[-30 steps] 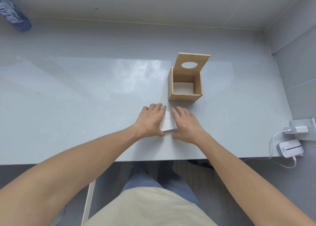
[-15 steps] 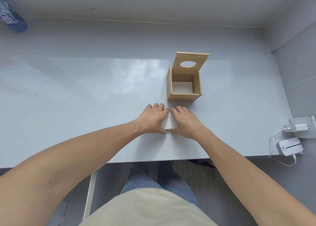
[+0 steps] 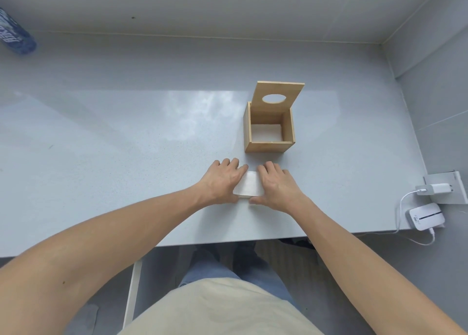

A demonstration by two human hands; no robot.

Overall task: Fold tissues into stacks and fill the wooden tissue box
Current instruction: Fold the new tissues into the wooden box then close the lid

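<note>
Grey tabletop: two hands flank a folded white tissue stack near the front edge.
Left hand and right hand lie flat, fingers straight, pressing the stack's left and right edges. Just behind stands the wooden tissue box, lid raised, white tissue lying at its bottom.

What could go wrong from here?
1. The white folded tissue stack is only pressed between the left hand and right hand; lifted that way, it may splay or unfold.
2. The square wooden tissue box looks snug; stack edges could catch its rim or knock the upright holed lid.
</note>
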